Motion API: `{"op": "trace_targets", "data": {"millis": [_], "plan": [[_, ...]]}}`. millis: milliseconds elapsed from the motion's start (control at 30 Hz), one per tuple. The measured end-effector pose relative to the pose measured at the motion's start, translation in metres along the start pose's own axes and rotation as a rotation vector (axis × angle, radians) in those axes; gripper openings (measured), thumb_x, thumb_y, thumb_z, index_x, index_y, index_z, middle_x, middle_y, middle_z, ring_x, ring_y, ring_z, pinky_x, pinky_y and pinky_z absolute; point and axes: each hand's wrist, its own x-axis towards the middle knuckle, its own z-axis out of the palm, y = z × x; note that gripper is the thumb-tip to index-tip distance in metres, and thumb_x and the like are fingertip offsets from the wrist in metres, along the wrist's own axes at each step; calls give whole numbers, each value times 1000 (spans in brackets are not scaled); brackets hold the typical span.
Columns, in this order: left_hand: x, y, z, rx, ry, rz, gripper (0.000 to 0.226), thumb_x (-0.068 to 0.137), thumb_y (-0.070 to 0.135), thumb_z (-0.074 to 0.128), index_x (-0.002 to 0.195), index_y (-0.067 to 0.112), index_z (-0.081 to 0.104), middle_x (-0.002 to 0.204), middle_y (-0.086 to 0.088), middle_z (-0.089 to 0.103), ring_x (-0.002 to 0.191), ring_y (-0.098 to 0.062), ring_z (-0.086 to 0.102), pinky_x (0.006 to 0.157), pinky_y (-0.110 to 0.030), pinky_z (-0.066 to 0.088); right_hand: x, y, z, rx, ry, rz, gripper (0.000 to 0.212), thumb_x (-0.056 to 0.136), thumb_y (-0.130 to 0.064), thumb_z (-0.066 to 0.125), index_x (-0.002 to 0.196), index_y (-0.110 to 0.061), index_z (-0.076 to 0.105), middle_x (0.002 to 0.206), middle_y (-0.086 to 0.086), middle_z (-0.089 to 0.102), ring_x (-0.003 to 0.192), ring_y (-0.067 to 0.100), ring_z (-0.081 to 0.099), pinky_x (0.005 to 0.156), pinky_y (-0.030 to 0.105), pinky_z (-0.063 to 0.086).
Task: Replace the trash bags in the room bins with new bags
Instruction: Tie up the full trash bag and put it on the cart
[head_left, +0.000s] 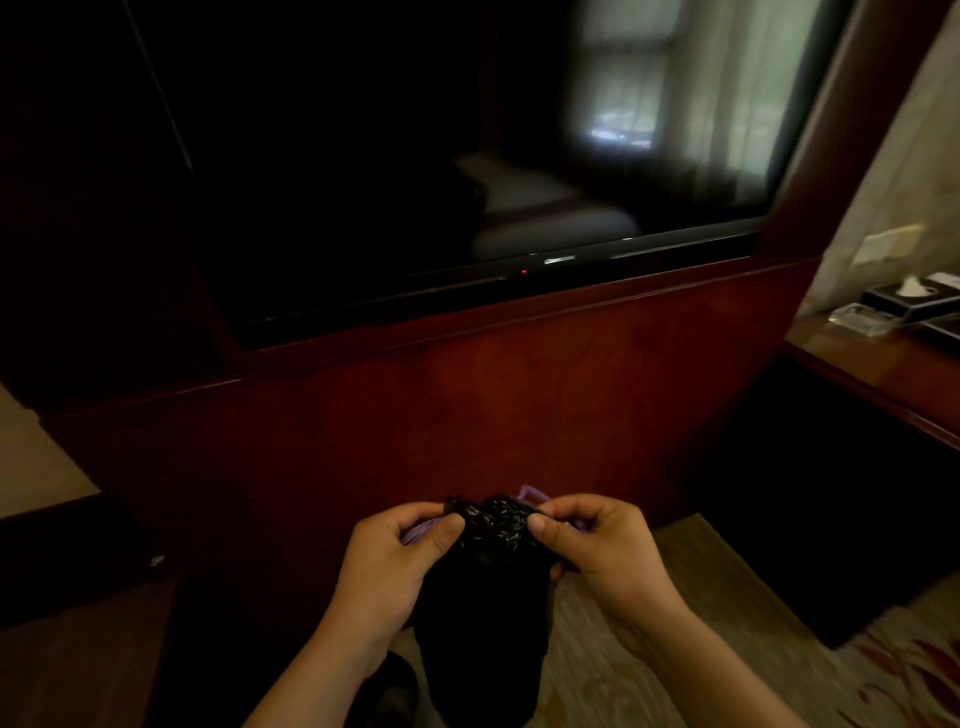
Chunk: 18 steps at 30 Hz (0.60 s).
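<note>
the left hand (410, 551) and the right hand (587, 540) each pinch the top of a black trash bag (498, 525), held up in front of the tv cabinet (519, 405). each grip tugs sideways, likely to open the bag's mouth. no bin shows.

a crumpled black trash bag (496, 525) hangs, its bunched top with purple drawstrings uppermost.

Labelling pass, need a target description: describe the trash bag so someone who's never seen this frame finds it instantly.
Find the big dark television on the red wood panel; below it, bottom centre, the left hand and right hand meet. Between them hangs the black bag, its glossy crinkled top bunched up. Purple strip at its mouth sets it apart from the dark surroundings.
</note>
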Motion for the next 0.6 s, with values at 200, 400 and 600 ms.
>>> {"op": "trace_targets", "data": {"millis": [200, 400, 600], "plan": [[10, 6, 37, -15, -165, -13, 19, 71, 38, 74, 85, 27, 80, 96, 8, 78, 88, -7, 73, 66, -15, 57, -28, -9, -30, -40, 202, -37, 18, 67, -33, 80, 77, -17, 79, 77, 1, 74, 63, 13, 67, 55, 24, 52], [34, 10, 71, -33, -402, 17, 16, 69, 30, 76, 83, 23, 81, 91, 4, 79, 84, -8, 74, 64, -12, 54, -55, -14, -46, -109, 470, -86, 5, 80, -19, 80, 76, -22, 78, 77, 1, 74, 61, 14, 66, 55, 25, 54], [56, 10, 100, 49, -610, 56, 29, 65, 37, 79, 89, 23, 78, 91, 6, 79, 86, -8, 74, 65, -13, 54, -90, -22, -47, -121, 713, -83, 10, 83, -14, 80, 76, -21, 78, 75, 3, 75, 64, 15, 69, 57, 26, 56]]}}
